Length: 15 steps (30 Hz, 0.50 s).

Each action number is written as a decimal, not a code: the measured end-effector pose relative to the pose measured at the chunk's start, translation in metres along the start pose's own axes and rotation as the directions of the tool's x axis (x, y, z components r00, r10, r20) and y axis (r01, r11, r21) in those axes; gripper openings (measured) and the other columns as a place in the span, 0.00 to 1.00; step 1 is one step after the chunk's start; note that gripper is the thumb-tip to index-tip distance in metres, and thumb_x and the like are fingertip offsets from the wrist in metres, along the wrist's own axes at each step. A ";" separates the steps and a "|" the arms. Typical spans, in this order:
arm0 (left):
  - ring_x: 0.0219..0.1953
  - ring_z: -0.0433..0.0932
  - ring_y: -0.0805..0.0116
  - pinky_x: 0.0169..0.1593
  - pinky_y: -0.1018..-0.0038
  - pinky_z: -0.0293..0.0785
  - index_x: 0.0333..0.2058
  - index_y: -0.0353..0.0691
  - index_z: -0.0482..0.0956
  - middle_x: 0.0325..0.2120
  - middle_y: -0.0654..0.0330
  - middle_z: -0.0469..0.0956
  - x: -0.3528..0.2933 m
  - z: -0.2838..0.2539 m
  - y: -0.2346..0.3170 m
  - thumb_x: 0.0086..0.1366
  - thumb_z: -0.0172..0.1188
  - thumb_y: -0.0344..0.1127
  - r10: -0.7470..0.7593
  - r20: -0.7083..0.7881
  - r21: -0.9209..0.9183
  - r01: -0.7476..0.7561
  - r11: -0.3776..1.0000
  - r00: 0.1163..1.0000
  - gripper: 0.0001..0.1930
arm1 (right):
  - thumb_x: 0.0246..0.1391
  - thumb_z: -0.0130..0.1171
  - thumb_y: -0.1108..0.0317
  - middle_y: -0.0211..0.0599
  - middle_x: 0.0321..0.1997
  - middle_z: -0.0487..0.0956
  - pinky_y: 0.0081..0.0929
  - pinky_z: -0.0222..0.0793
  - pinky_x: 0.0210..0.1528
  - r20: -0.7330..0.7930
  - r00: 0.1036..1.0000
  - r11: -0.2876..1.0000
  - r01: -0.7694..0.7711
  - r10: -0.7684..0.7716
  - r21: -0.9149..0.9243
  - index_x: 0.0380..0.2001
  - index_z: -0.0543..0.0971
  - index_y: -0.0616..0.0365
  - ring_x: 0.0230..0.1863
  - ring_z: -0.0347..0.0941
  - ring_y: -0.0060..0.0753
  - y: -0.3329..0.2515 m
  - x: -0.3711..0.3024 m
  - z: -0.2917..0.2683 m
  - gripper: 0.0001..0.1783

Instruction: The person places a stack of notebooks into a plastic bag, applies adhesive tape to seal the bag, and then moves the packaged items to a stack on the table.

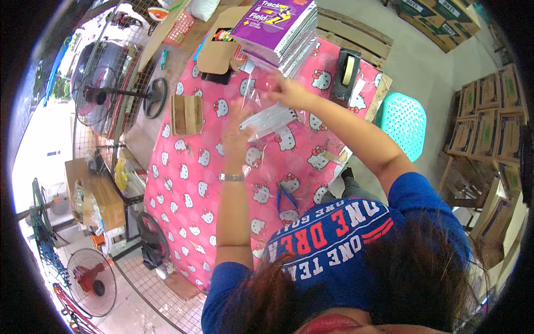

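Note:
A clear plastic bag [259, 96] is stretched between my hands above the pink table cover. Pale grey, flat contents [270, 121] show in or under its lower part; which of these I cannot tell. My left hand [237, 129], slightly blurred, grips the bag's left side, a band around that wrist. At the upper right of the bag, my right hand [287, 92] pinches the plastic between bent fingers. Just beyond my hands stands a tall stack of purple books [278, 33], whose sides look wrapped in shiny plastic.
A tape dispenser [346, 75] sits right of the books. Left lie a wooden block [187, 115] and a brown cardboard piece [218, 54]. Blue-handled pliers [286, 197] rest near my body. A turquoise stool [403, 125] stands right of the table; fans [92, 282] are at left.

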<state>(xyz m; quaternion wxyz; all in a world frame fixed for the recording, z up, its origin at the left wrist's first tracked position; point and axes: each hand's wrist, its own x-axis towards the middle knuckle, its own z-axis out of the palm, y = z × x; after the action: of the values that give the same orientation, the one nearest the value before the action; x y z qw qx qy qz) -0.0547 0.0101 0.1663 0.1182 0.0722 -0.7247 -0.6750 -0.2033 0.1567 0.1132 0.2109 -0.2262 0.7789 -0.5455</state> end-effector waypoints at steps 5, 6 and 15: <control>0.41 0.76 0.69 0.47 0.76 0.69 0.48 0.33 0.74 0.45 0.57 0.77 0.025 -0.068 -0.044 0.56 0.61 0.28 -0.373 0.206 0.167 0.343 0.924 0.904 0.19 | 0.50 0.61 0.65 0.42 0.41 0.80 0.30 0.72 0.45 0.095 0.866 0.869 0.481 -0.492 0.115 0.53 0.70 0.57 0.44 0.78 0.34 -0.055 -0.022 0.015 0.25; 0.41 0.76 0.69 0.47 0.76 0.69 0.48 0.33 0.74 0.45 0.57 0.77 0.028 -0.062 -0.041 0.56 0.61 0.28 -0.374 0.221 0.167 0.343 0.925 0.901 0.19 | 0.50 0.61 0.65 0.42 0.41 0.80 0.30 0.72 0.45 0.085 0.871 0.874 0.475 -0.484 0.107 0.53 0.70 0.57 0.44 0.78 0.34 -0.054 -0.023 0.007 0.25; 0.51 0.72 0.60 0.55 0.64 0.66 0.44 0.34 0.77 0.46 0.54 0.76 -0.020 -0.020 0.015 0.52 0.66 0.38 0.055 0.278 0.520 -0.198 0.831 0.959 0.21 | 0.41 0.68 0.55 0.47 0.49 0.76 0.42 0.69 0.51 0.450 0.700 0.772 0.635 -0.555 -0.035 0.65 0.51 0.52 0.46 0.74 0.51 -0.027 -0.053 -0.005 0.52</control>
<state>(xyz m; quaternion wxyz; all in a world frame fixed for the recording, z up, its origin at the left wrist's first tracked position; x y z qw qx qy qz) -0.0296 -0.0028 0.1810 0.0448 -0.0320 -0.8982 -0.4362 -0.1597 0.1832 0.1440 0.1602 -0.5955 0.6477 -0.4474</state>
